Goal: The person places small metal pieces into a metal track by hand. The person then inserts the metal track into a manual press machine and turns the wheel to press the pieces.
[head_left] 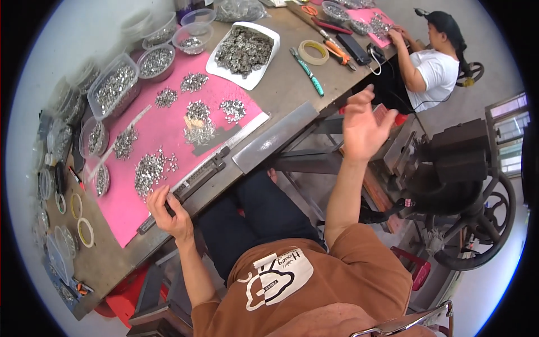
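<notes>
My left hand (171, 216) is at the near edge of the workbench, its fingers curled over a dark metal rail (193, 182). Whatever its fingertips may hold is hidden. Just beyond them lies a heap of small silvery metal pieces (150, 173) on a pink sheet (120, 216). My right hand (364, 128) is raised off the bench's front edge to the right, fingers and thumb apart, holding nothing. Thin metal pins (199, 133) and smaller heaps of metal pieces (193, 82) lie farther back on the sheet. A flat metal plate (275, 136) sits along the edge between my hands.
A white tray (269, 36) heaped with metal parts and clear plastic tubs (114, 87) line the back. A tape roll (313, 52), a teal pen (307, 72) and pliers (339, 53) lie to the right. Beyond are a machine with a handwheel (508, 224) and a seated person (432, 67).
</notes>
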Action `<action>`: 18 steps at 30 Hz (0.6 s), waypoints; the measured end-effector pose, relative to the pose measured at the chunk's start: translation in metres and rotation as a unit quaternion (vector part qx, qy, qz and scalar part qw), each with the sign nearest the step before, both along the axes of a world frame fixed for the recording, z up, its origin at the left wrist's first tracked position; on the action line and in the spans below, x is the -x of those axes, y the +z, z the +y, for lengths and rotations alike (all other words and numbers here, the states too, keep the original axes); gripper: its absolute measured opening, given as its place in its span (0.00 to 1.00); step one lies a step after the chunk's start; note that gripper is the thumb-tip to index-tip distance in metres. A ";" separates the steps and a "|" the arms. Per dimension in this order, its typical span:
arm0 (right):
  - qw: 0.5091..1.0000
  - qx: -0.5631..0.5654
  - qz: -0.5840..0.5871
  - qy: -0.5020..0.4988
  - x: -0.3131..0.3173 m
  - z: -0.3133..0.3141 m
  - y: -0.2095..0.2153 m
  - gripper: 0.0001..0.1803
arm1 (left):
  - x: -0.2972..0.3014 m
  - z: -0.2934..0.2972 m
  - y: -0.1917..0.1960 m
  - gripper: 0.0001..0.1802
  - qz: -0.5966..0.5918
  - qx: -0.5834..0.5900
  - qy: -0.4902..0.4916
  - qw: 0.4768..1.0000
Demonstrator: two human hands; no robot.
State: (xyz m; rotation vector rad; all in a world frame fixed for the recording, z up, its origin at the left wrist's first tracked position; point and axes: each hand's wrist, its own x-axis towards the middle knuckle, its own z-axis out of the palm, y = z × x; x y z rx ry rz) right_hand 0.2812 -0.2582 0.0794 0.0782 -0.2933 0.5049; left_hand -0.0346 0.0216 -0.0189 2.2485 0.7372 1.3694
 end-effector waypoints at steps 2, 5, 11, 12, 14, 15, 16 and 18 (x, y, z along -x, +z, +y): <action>0.994 0.108 0.007 -0.029 0.008 0.018 -0.028 0.35 | 0.000 -0.002 0.004 0.10 0.007 -0.006 0.002 1.000; 0.928 0.363 0.085 -0.025 0.016 0.064 -0.093 0.22 | 0.004 0.000 -0.001 0.09 0.012 -0.007 0.011 1.000; 0.593 0.625 -0.342 -0.375 0.054 0.105 -0.103 0.09 | 0.000 -0.006 -0.002 0.09 -0.006 0.019 0.011 1.000; 0.578 0.624 -0.365 -0.378 0.056 0.107 -0.105 0.09 | 0.001 -0.005 0.000 0.09 -0.007 0.018 0.012 1.000; 0.547 0.619 -0.410 -0.387 0.056 0.109 -0.107 0.08 | 0.000 -0.005 0.000 0.09 -0.008 0.018 0.021 1.000; 0.546 0.619 -0.411 -0.388 0.057 0.109 -0.106 0.08 | 0.001 -0.004 0.001 0.09 -0.010 0.019 0.021 1.000; 0.550 0.612 -0.413 -0.390 0.057 0.109 -0.105 0.08 | 0.002 -0.002 0.002 0.09 -0.002 0.001 0.019 1.000; 0.551 0.606 -0.416 -0.396 0.058 0.110 -0.103 0.08 | 0.002 -0.001 0.001 0.08 0.003 -0.015 0.013 1.000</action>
